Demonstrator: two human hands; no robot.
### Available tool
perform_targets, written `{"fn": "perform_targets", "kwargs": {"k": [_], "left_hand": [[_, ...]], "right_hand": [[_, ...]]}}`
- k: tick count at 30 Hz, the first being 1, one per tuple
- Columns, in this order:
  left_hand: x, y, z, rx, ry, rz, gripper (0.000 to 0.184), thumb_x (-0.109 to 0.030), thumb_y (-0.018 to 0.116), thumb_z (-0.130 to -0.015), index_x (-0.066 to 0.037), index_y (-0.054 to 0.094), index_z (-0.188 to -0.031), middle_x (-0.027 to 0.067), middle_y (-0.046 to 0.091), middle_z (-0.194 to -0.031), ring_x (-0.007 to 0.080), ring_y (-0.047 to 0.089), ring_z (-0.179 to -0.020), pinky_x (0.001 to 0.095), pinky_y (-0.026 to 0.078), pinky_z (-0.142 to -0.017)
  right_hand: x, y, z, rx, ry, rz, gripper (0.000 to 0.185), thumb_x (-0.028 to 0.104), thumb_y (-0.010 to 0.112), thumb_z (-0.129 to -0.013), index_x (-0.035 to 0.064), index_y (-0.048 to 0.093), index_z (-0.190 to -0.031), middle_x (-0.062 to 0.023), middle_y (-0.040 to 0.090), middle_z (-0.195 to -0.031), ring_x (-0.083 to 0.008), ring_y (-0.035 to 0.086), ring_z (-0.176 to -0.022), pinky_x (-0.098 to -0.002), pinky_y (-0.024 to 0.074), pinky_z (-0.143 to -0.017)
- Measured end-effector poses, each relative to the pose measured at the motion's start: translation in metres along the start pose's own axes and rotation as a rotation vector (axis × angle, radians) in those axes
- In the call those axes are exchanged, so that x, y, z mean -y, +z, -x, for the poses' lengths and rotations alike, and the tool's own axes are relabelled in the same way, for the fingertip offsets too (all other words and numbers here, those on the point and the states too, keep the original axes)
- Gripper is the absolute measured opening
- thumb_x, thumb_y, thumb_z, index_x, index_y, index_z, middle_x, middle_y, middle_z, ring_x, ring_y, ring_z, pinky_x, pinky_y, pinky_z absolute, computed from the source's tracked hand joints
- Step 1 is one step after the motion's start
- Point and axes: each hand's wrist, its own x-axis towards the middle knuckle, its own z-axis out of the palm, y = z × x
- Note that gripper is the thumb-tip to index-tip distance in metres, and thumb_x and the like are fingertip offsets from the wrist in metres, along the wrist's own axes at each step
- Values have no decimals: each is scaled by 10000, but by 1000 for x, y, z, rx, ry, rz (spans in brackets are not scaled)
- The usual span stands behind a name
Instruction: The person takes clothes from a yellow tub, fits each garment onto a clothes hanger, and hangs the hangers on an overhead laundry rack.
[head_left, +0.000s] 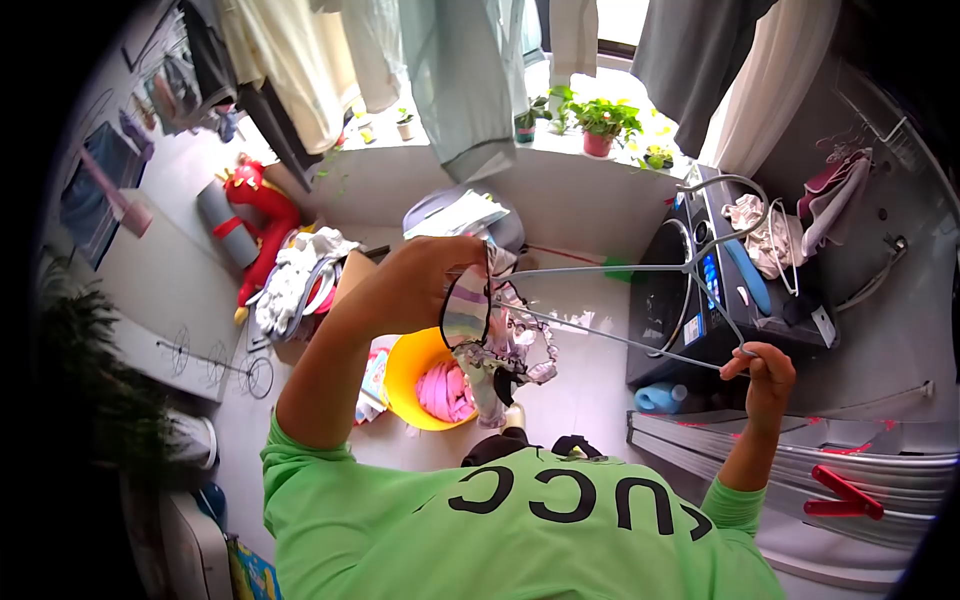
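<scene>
A light grey hanger [600,268] is held sideways in front of me, its hook at the right. My right hand [762,372] has its fingers closed on the hanger's lower corner. At the hanger's left end, my left hand [432,285] grips a small striped and patterned garment with dark edging [468,312]. The garment hangs down around the end of the hanger, its ruffled part lowest. Just how the left fingers lie is partly hidden by the cloth.
Below the garment stands a yellow basket [402,380] with pink cloth. A black washing machine [665,300] is at right, a folded rack with a red clip [843,492] below it. Clothes [455,70] hang overhead. White laundry [305,275] is piled at left; potted plants [597,143] line the sill.
</scene>
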Motion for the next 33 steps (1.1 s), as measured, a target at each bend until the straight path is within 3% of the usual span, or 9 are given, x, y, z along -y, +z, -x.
{"fn": "perform_targets", "kwargs": {"k": [6, 10, 12, 15, 18, 22, 27, 31, 33], "left_hand": [[-50, 19, 74, 20, -319, 251, 342, -13, 590, -738, -43, 550, -1076, 92, 613, -950, 198, 610, -896, 343, 484, -793], [-76, 4, 131, -60, -73, 334, 535, 82, 400, -668, 21, 497, -1191, 114, 552, -1127, 208, 525, -1122, 355, 392, -1016], [-89, -2, 160, -200, -69, 227, 337, 36, 520, -786, 2, 577, -1117, 97, 613, -1039, 155, 581, -969, 299, 465, -870], [-95, -10, 204, -413, -137, 89, 148, 21, 587, -873, -3, 631, -1012, 41, 633, -890, 69, 572, -798, 218, 470, -699], [-97, -21, 257, -733, -164, 250, 118, -46, 612, -892, -4, 647, -996, 4, 632, -829, 25, 557, -732, 176, 453, -629], [-107, -57, 348, -974, -210, 155, 140, -73, 638, -888, 8, 646, -1002, -11, 625, -832, 15, 530, -732, 148, 413, -646], [-120, -97, 460, -1098, -275, 35, 133, -77, 651, -879, 12, 653, -978, -34, 610, -794, -7, 481, -673, 135, 353, -573], [-123, -114, 570, -1126, -409, -51, 102, -72, 647, -875, 14, 650, -930, -58, 559, -745, -8, 429, -638, 138, 302, -556], [-121, -118, 624, -1163, -504, -111, 100, -80, 634, -877, 8, 643, -925, -61, 526, -717, -11, 385, -612, 150, 273, -532]], "right_hand": [[18, 1, 24, 31, -14, -101, 256, 173, 498, -958, -50, 617, -912, -85, 615, -650, -139, 621, -578, -238, 511, -549], [28, 23, 23, 47, -26, -165, 246, 168, 505, -957, -52, 612, -929, -78, 598, -645, -128, 599, -564, -227, 498, -528], [39, 39, 14, 80, -71, -186, 259, 190, 520, -952, -44, 629, -927, -76, 590, -624, -132, 589, -541, -243, 505, -537], [39, 56, 5, 335, -55, -331, 327, 270, 509, -959, -18, 589, -1091, -129, 628, -822, -190, 639, -732, -289, 530, -646], [81, 132, 8, 126, 208, -1162, 427, 345, 453, -976, 36, 476, -1269, -148, 578, -1091, -240, 583, -1033, -373, 496, -837], [5, 257, 110, 417, 676, -536, 596, 497, 489, -914, 102, 395, -1351, -89, 491, -1280, -205, 437, -1226, -460, 368, -990], [98, 438, 215, 913, 671, -541, 586, 290, 710, -803, -2, 477, -1255, -137, 591, -1123, -166, 573, -977, -306, 456, -861], [141, 537, 241, 769, 254, -209, 208, 155, 679, -834, 2, 636, -969, -27, 621, -839, -124, 582, -757, -259, 486, -725], [155, 566, 236, 820, 482, -396, 96, 85, 632, -856, 14, 652, -917, -51, 635, -855, -96, 588, -737, -246, 496, -699]]}}
